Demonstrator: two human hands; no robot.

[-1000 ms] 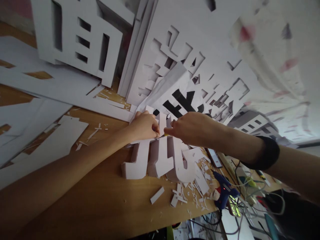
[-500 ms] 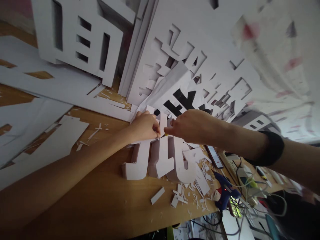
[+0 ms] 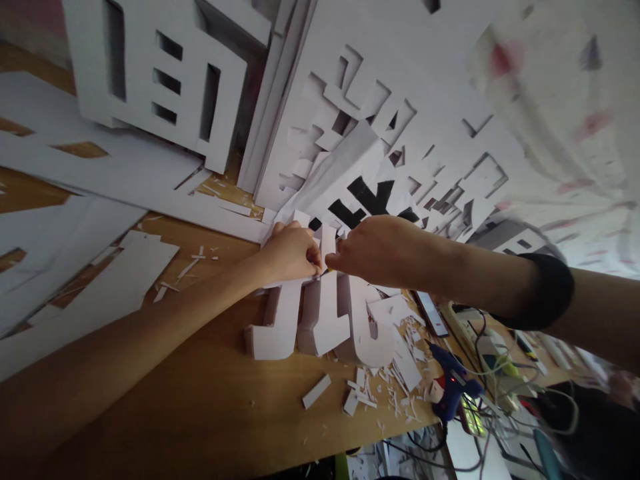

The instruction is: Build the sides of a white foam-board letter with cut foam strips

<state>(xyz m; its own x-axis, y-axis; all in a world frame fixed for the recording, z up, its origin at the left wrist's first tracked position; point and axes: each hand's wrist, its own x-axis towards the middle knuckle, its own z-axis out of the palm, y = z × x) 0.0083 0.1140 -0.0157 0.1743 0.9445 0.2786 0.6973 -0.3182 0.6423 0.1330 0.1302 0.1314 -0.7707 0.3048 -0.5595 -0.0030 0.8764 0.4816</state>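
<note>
One white cutout [image 3: 329,310] runs lengthwise — between left hand [image 3: 291,252] and right hand [image 3: 364,248]

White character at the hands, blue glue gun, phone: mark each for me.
White character [image 3: 328,320]: head view, front face of its middle stroke.
Blue glue gun [image 3: 453,389]: head view, on its body.
Phone [image 3: 432,313]: head view, on its screen.

Dim light, wooden table [image 3: 225,407]
Its brown top spreads toward seven o'clock; pale red-blotched cloth [image 3: 555,100] at two o'clock, brightest near three.
</note>
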